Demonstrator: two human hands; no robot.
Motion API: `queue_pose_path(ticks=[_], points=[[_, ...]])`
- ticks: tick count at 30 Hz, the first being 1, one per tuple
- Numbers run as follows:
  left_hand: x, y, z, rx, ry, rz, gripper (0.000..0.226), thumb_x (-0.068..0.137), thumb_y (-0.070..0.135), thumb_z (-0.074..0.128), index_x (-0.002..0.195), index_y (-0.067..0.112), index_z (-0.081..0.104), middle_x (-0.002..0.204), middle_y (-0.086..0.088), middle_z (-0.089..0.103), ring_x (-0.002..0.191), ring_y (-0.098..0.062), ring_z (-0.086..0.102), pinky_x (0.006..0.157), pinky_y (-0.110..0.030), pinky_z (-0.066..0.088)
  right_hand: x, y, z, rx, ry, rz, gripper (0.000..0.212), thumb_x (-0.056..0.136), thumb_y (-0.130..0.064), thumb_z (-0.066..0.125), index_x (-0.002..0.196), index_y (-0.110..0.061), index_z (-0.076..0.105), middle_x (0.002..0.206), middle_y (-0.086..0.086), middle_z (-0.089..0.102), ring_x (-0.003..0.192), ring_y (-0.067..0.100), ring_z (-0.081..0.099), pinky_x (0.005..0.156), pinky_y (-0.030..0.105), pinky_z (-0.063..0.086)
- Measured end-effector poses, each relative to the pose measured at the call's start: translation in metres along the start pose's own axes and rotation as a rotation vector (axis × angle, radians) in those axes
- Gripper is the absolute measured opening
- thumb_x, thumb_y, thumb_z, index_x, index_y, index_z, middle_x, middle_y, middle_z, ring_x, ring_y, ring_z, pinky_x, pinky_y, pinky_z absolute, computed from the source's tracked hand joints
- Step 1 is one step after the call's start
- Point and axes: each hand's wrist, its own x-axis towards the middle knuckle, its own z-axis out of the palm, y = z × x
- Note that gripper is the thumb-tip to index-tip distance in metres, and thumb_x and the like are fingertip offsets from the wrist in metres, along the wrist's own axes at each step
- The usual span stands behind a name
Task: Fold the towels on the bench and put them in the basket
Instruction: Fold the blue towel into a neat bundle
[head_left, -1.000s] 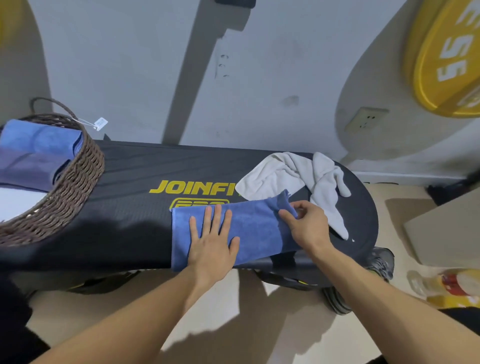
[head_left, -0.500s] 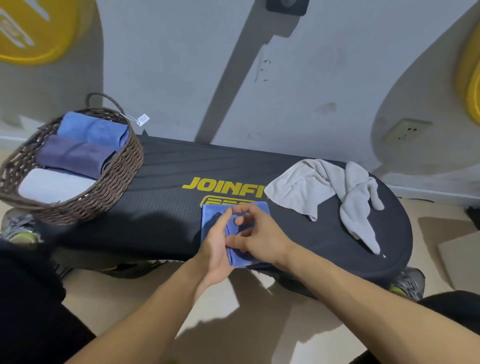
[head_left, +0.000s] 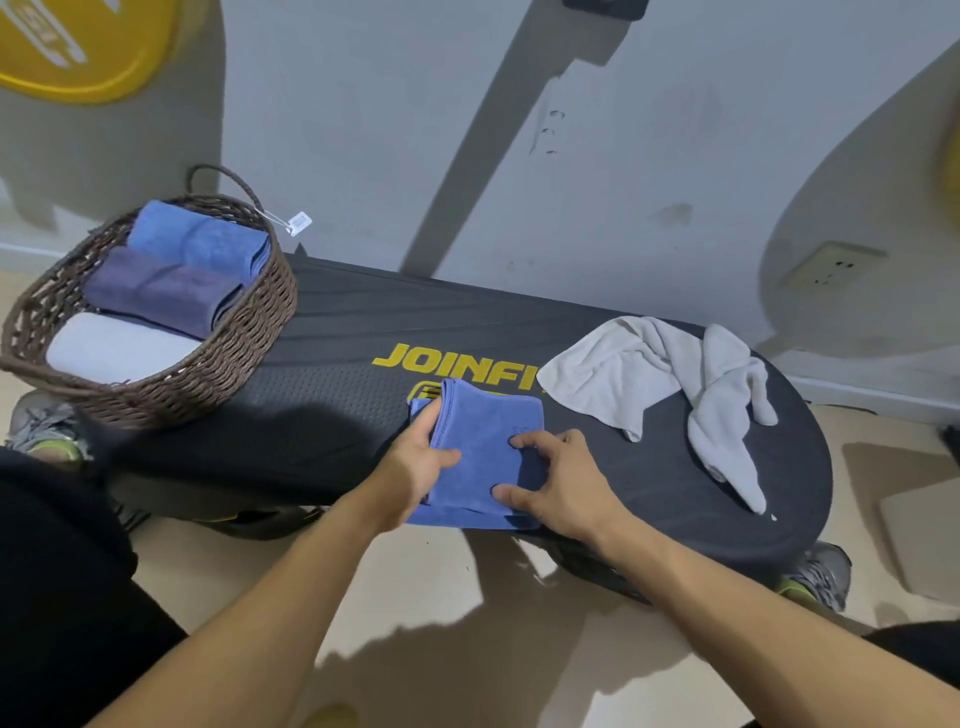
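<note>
Blue terry cloth, already doubled into a thick rectangle, lies at the near edge of the black padded bench, partly over the yellow lettering printed on the pad. This blue towel is held from both sides: the left hand grips its left edge, thumb lying on top and fingers tucked under the fold, while the right hand rests on its right side with curled fingertips pressing down into the cloth and the thumb set at the near corner. The two hands sit close together, with only the width of the folded cloth between them. Just to the right, a crumpled grey-white towel sprawls unfolded across the rounded end of the bench, its nearest corner close to the blue one, though whether they touch is hard to make out. At the left end stands a brown wicker basket with a looped handle and a white tag hanging from its rim. Three folded towels lie side by side in it: a blue folded towel at the back, a dark purple towel in the middle and a white folded towel nearest. Behind runs a grey wall with a socket, and a yellow weight plate shows in the upper left corner. Grey trainers peek out under the bench on the pale floor.
</note>
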Motion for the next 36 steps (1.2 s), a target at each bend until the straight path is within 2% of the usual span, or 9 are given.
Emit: queue_pose_path(ticks=[4,6,8,12,17,22,27,32,36], points=[[0.007,-0.007,-0.012,0.179,0.161,0.048,0.009,0.093,0.024,0.066,0.099,0.018,0.066,0.083,0.002,0.074,0.078,-0.019,0.072,0.069,-0.036,0.059,-0.011,-0.001,0.008,-0.043,-0.029,-0.078,0.080,0.066,-0.041,0.089,0.134,-0.034,0.048,0.116,-0.004,0.030,0.112,0.013,0.045,0.093,0.016,0.037],[0.009,-0.014,-0.011,0.404,0.287,0.110,0.029,0.088,0.034,0.071,0.079,0.009,0.058,0.056,0.006,0.058,0.050,-0.010,0.053,0.047,-0.021,0.042,-0.015,-0.003,0.013,-0.086,0.000,-0.135,0.090,0.061,-0.040,0.090,0.136,-0.036,0.041,0.117,-0.006,0.031,0.112,0.012,0.044,0.093,0.023,0.044],[0.011,-0.019,-0.012,0.487,0.324,0.119,0.030,0.090,0.029,0.068,0.071,0.014,0.050,0.049,0.008,0.046,0.042,-0.007,0.041,0.040,-0.017,0.031,-0.018,-0.003,0.020,-0.172,0.062,-0.161,0.091,0.062,-0.040,0.087,0.136,-0.031,0.036,0.120,-0.006,0.031,0.110,0.014,0.046,0.087,0.032,0.051],[0.015,-0.018,-0.018,0.514,0.330,0.055,0.030,0.096,0.023,0.057,0.073,0.013,0.041,0.059,0.003,0.038,0.051,-0.012,0.033,0.042,-0.021,0.033,-0.020,0.007,0.025,-0.247,0.155,-0.128,0.061,0.077,-0.032,0.077,0.122,-0.015,0.038,0.118,0.001,0.034,0.089,0.024,0.057,0.067,0.029,0.043],[0.012,-0.014,-0.023,0.399,0.299,-0.051,0.026,0.097,0.026,0.056,0.081,0.010,0.045,0.071,-0.007,0.044,0.054,-0.020,0.047,0.035,-0.022,0.044,-0.027,0.019,0.021,-0.111,0.132,-0.157,0.037,0.079,-0.017,0.064,0.095,-0.032,0.034,0.104,-0.007,0.042,0.080,0.026,0.055,0.070,0.041,0.048],[0.006,-0.003,-0.026,0.592,0.251,-0.114,0.025,0.098,0.026,0.052,0.080,0.012,0.043,0.071,-0.009,0.058,0.039,-0.021,0.060,0.038,-0.026,0.045,-0.030,0.031,0.019,-0.193,0.062,-0.273,0.041,0.085,-0.004,0.050,0.113,-0.034,0.051,0.105,-0.011,0.036,0.081,0.025,0.056,0.075,0.046,0.055],[-0.002,0.002,-0.025,0.836,0.250,-0.186,0.028,0.097,0.031,0.055,0.075,0.015,0.046,0.071,-0.010,0.064,0.045,-0.019,0.061,0.038,-0.021,0.039,-0.024,0.034,0.020,-0.118,0.024,-0.252,0.047,0.086,0.004,0.045,0.116,-0.028,0.065,0.100,-0.017,0.034,0.085,0.007,0.052,0.076,0.014,0.048],[-0.006,0.003,-0.031,0.842,0.192,-0.287,0.028,0.098,0.036,0.052,0.086,0.011,0.052,0.057,-0.008,0.067,0.037,-0.017,0.060,0.038,-0.019,0.042,-0.018,0.029,0.009,-0.151,-0.079,-0.220,0.038,0.084,-0.004,0.059,0.111,-0.030,0.061,0.099,-0.006,0.038,0.079,0.004,0.049,0.070,0.008,0.036],[-0.009,-0.002,-0.032,0.978,0.293,-0.237,0.032,0.094,0.041,0.057,0.081,0.012,0.053,0.069,-0.005,0.066,0.048,-0.020,0.065,0.050,-0.025,0.047,-0.016,0.025,0.009,-0.105,-0.115,-0.183,0.023,0.084,-0.040,0.070,0.104,-0.036,0.059,0.100,-0.005,0.042,0.087,0.003,0.051,0.070,0.008,0.038]])
